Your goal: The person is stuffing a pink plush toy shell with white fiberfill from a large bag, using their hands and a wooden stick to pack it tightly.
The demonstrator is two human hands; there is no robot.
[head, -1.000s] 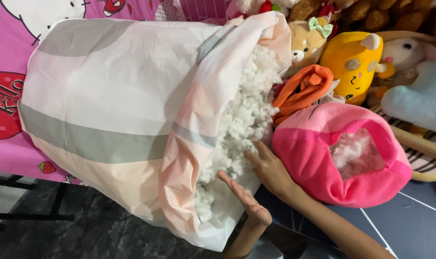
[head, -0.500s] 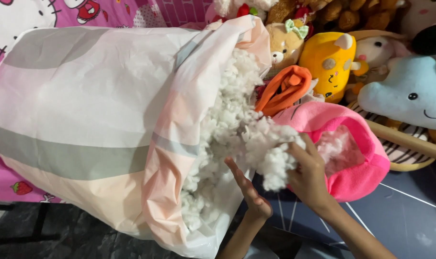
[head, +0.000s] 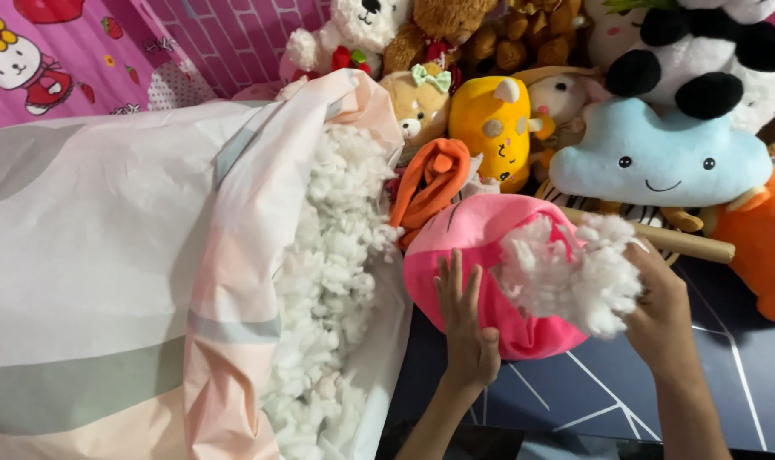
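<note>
A big striped fabric sack (head: 123, 255) lies on its side, its open mouth spilling white stuffing (head: 328, 281). To its right sits a round pink plush shell (head: 473, 247) with an opening on top. My left hand (head: 464, 319) rests flat against the pink shell's near side, fingers apart. My right hand (head: 660, 307) is closed on a fluffy clump of white stuffing (head: 571, 273) and holds it at the shell's opening.
Several plush toys crowd the back: a yellow creature (head: 494, 128), a light blue cloud (head: 660, 158), a panda (head: 703, 51), an orange toy (head: 758, 243). An orange fabric piece (head: 434, 183) lies beside the shell. A wooden stick (head: 686, 243) runs behind it. Dark blue floor mat (head: 592, 392) lies underneath.
My right hand pulled a clump of stuffing out of the sack and carried it right to the pink shell. My left hand left the sack and settled on the shell.
</note>
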